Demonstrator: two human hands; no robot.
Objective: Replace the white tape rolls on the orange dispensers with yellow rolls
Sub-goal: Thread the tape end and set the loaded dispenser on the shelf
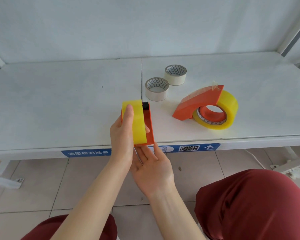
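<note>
Left hand grips the yellow roll in the dispenser at the table edge; right hand spread beneath. Roll perhaps not fully seated: press it home. 2 white rolls lie behind.

Yellow rolls sit in orange dispensers; white rolls show grey triangle-patterned cores; blue label.

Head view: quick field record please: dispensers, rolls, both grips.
held dispenser: orange, yellow roll mounted, at the front edge of the table
left grip: holds the held dispenser, one finger across its roll
right grip: palm up, fingers straight, just under it, holding nothing
table dispenser: orange, second yellow roll mounted, lying on the table, right
white rolls: two, loose on the table behind
status: both swaps look done
</note>
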